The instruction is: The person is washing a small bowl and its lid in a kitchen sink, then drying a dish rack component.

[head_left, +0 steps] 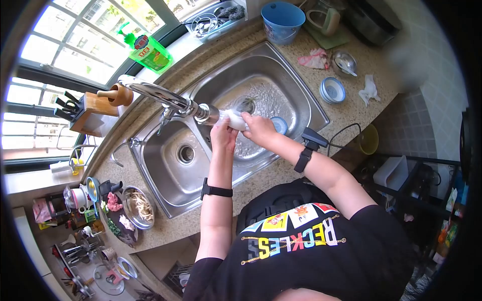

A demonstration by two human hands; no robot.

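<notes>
Both hands hold a small white bowl under the faucet, over the right basin of the steel sink. My left hand grips it from the left and below, fingers wrapped at its edge. On its right side, my right hand is closed on the rim. Water runs and splashes into the basin beneath. A blue-and-white bowl lies in the same basin, just beyond my right hand and partly hidden by it.
Stacked bowls, a metal bowl, a pink cloth and a blue bucket stand right of the sink. Green soap and a knife block are by the window. A bowl of pale strips sits at left.
</notes>
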